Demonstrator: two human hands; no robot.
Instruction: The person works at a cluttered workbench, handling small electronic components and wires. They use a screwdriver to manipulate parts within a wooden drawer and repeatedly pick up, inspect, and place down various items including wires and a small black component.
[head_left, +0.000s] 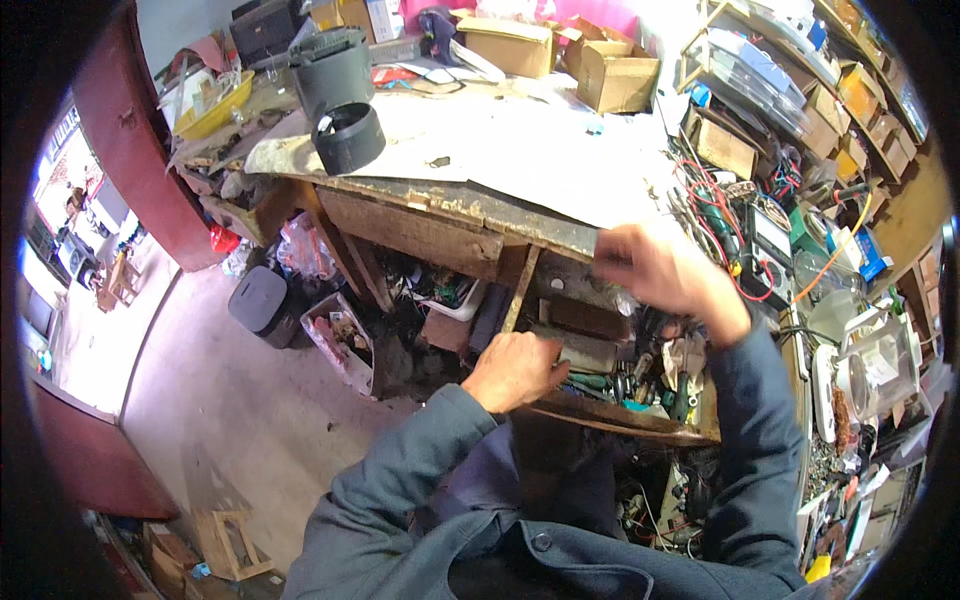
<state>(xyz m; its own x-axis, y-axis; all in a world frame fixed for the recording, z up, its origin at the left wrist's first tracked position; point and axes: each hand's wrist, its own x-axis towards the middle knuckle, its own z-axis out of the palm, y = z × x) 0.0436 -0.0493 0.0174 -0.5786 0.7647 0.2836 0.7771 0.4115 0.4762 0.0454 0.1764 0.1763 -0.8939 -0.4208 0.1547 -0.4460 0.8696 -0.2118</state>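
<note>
An open wooden drawer (622,424) is pulled out below the worktable. My left hand (515,372) is at its left edge, with the fingers curled inward; whatever they may hold is hidden. Inside the drawer lie a brown block-like item (584,318), a grey flat box (587,354) and several hand tools with green handles (682,398). My right hand (665,270) is raised over the drawer's far right part, near the table edge. Motion smears its fingers, so their grip cannot be made out.
On the worktable (510,150) stand a dark grey bucket (332,75), a black round container (348,138) and cardboard boxes (615,78). Tangled wires (712,200) and a meter-like device (768,250) crowd the right side. A dark bin (265,305) stands on the floor at left.
</note>
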